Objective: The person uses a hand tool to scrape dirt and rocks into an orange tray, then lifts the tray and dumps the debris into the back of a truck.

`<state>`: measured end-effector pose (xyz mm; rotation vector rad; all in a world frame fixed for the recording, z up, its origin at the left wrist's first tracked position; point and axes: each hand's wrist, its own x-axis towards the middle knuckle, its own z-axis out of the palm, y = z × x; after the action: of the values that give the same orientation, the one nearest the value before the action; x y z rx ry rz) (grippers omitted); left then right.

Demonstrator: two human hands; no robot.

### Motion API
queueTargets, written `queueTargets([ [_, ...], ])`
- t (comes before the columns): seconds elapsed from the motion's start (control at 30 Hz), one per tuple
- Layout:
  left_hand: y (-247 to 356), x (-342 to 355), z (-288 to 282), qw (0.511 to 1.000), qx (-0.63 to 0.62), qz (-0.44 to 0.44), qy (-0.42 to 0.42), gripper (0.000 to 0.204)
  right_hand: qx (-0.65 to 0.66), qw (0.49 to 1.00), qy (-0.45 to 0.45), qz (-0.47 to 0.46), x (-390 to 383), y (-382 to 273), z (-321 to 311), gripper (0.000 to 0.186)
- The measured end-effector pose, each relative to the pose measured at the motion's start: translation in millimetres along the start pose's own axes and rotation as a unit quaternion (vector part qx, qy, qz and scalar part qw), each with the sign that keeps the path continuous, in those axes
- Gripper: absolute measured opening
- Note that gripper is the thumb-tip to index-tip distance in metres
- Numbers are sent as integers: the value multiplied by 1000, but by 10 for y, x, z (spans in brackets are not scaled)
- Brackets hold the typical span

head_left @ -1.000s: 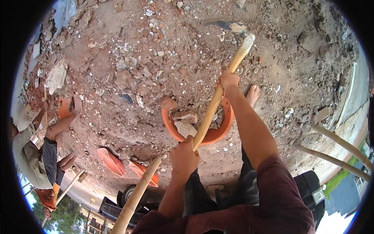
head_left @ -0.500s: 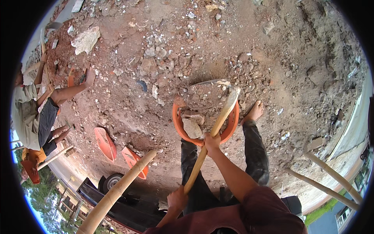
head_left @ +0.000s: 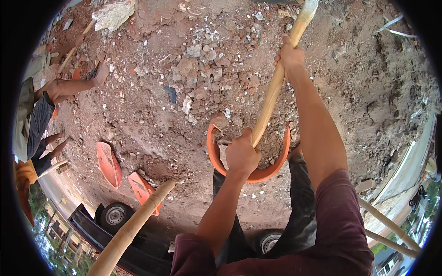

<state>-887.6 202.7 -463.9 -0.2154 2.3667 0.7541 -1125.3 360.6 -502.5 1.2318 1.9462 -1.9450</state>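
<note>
Both my hands are closed around the wooden handle of a hoe, which slants up and away to the right. My left hand grips its lower end, above an orange scoop-shaped basket. Farther up the handle, close to the hoe's head, is my right hand. The hoe is raised, and its blade is mostly cut off at the top of the view. Between my feet the basket rests on the ground, holding soil and pieces of rock partly hidden behind my left hand.
Rubble and reddish soil spread around, with a large pale rock far left. Two orange scoops lie left, near a bamboo pole and a dark vehicle. Co-workers stand at the left edge.
The hoe has swung up and away from the basket. My right hand has moved far up the handle; my left hand has risen to above the basket.
</note>
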Motion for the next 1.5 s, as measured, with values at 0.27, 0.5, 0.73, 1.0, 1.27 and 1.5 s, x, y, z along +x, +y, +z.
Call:
queueTargets([
  [0.27, -275, -1404, 721, 968, -185, -161, -57, 43, -305, 947, -75, 66, -817, 1418, 140, 50],
  [0.5, -780, -2682, 61, 948, 68, -232, -208, 28, -66, 941, -24, 331, -2188, 2265, -382, 32],
  [0.73, -807, -3558, 173, 965, 71, -188, -171, 23, 29, 957, -12, 288, -2908, 1792, -1077, 28],
  [1.0, 388, -290, -13, 998, -25, 43, 23, 30, 36, 998, -50, -26, -200, -224, -501, 36],
  [1.27, -60, -813, 569, 988, -98, -62, -104, 31, -148, 986, -37, 61, -470, 972, -384, 39],
  [1.5, -426, -2388, 209, 964, 49, -153, -214, 30, -77, 950, -16, 303, -1888, 2229, -926, 39],
])
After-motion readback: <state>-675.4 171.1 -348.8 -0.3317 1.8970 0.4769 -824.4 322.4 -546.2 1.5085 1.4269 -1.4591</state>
